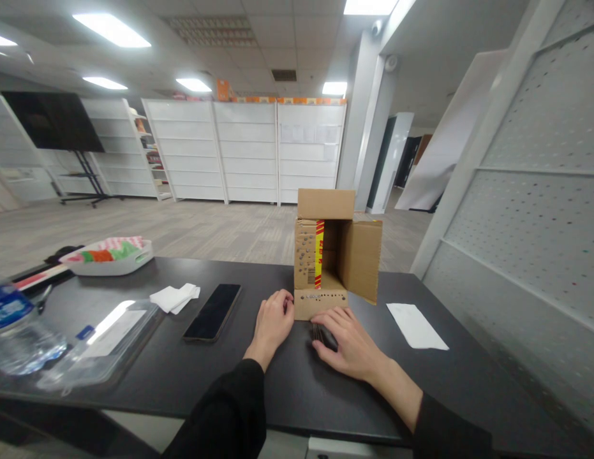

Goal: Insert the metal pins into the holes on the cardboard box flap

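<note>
A cardboard box (306, 255) stands on the dark table, its opening toward me. Its lower front flap (320, 305) hangs down and carries a row of small holes, with several metal heads along its left part. Similar round marks or heads dot the left front flap. At the flap's left edge, my left hand (274, 324) has its fingers curled in; whatever is between them is hidden. My right hand (347, 341) is at the flap's lower edge, with thin metal pins (317, 333) between thumb and fingers. Whether these pins pass through the flap, I cannot tell.
To the left lie a black phone (213, 312), crumpled white tissue (175, 298), a clear plastic case (105, 344) and a water bottle (19, 331). A white basket (110, 264) with colourful contents stands behind. White paper (416, 326) lies right, near a perforated panel (531, 242).
</note>
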Demonstrator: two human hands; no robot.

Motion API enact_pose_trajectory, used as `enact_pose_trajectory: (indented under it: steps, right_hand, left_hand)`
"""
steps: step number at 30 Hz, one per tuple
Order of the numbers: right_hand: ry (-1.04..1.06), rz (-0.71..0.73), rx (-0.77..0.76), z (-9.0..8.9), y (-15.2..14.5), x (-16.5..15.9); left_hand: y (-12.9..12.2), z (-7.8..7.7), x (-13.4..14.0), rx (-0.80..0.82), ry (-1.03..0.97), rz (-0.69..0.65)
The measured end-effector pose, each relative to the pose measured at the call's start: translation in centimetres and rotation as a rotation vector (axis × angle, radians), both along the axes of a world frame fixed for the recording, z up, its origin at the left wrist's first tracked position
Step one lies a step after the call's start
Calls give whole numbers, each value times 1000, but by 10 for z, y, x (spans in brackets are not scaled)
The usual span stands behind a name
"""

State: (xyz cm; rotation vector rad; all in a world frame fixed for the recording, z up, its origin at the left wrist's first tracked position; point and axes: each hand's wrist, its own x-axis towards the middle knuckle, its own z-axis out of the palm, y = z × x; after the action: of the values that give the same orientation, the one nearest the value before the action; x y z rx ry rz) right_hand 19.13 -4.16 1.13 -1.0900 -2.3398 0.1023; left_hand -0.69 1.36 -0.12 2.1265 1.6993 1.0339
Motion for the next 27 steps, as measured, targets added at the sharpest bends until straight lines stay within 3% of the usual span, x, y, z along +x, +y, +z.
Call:
enact_pose_trajectory:
  steps: [8, 27]
  right_hand:
    - [-16, 7, -24, -11, -3, -3]
    - [-36, -37, -79, -12, -1, -4]
  left_hand:
    - [0, -1, -1, -3, 6, -1]
    - [0, 0, -1, 3, -4, -5]
